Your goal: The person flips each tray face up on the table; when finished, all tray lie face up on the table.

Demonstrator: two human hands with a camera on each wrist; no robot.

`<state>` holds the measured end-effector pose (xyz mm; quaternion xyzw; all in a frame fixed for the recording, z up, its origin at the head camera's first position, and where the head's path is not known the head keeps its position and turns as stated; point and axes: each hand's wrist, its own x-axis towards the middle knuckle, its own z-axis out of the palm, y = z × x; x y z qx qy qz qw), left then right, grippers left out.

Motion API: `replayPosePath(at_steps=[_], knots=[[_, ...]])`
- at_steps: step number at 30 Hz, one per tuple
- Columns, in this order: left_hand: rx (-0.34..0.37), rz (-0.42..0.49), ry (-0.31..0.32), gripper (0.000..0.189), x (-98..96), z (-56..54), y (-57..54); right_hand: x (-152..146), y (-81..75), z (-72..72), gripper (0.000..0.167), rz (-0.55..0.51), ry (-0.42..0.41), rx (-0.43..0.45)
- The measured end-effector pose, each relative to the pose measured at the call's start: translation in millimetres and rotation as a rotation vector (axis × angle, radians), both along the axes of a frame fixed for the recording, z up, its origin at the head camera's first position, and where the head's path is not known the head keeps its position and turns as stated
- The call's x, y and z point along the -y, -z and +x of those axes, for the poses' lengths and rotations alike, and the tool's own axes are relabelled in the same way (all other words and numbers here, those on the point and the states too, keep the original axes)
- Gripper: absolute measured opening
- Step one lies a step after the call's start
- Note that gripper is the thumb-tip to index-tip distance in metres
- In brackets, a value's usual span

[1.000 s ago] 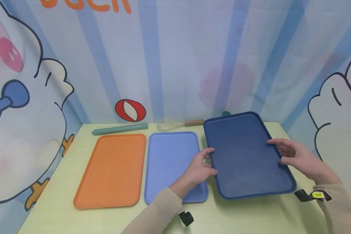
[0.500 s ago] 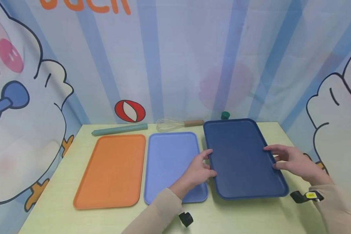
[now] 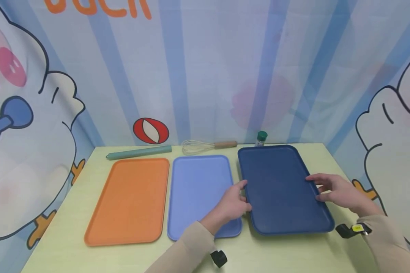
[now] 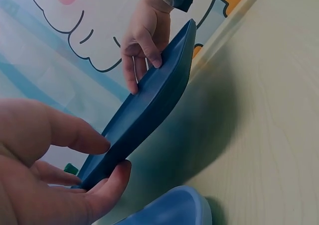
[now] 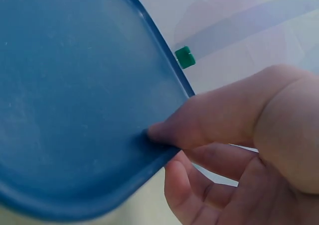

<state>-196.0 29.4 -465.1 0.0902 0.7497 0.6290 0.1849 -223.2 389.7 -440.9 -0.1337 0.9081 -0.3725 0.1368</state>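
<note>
Both hands hold a dark blue tray [image 3: 283,189] by its long sides, close over the right part of the table. My left hand [image 3: 233,201] pinches the left rim, with the thumb and fingers on either side of it in the left wrist view. Across from it, my right hand [image 3: 339,191] grips the right rim; the right wrist view has the thumb on the inner face and the fingers below. A shadow and a gap lie under the dark blue tray [image 4: 149,105] in the left wrist view. Beside it, a light blue tray [image 3: 201,189] lies partly behind my left hand.
An orange tray [image 3: 131,201] lies at the left. Along the back edge are a green stick-like tool [image 3: 139,152], a whisk [image 3: 208,146] and a green-capped bottle [image 3: 261,138], its base hidden behind the dark blue tray. A printed curtain hangs behind the table.
The dark blue tray has come down and straightened, its far edge dropping and its right side shifting left with my right hand. More of the green-capped bottle shows now.
</note>
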Motion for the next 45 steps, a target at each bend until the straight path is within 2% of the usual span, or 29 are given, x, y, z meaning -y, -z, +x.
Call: replayPosePath(at_steps=[4,9,15,20,28,45], knots=[[0.006,-0.020,0.013,0.090,-0.4,1.6,-1.2,0.3,4.4,-2.0,0.066,0.009,0.007,0.042],[-0.031,-0.127,0.020,0.085,-0.3,3.2,-3.0,2.7,10.3,-2.0,0.067,-0.018,0.000,0.074],[-0.050,-0.193,0.034,0.080,-1.0,4.0,-3.0,7.4,15.8,-2.7,0.064,-0.017,0.008,0.071],[-0.089,-0.241,0.005,0.079,-3.3,4.0,-1.9,10.5,19.6,-3.8,0.061,0.023,0.022,0.046],[-0.095,-0.239,-0.018,0.078,-5.8,4.4,-2.4,14.4,21.5,-3.3,0.060,0.067,0.031,0.030],[-0.052,-0.252,0.005,0.079,-8.8,7.8,-6.9,19.7,19.8,-2.6,0.061,0.076,0.039,0.024]])
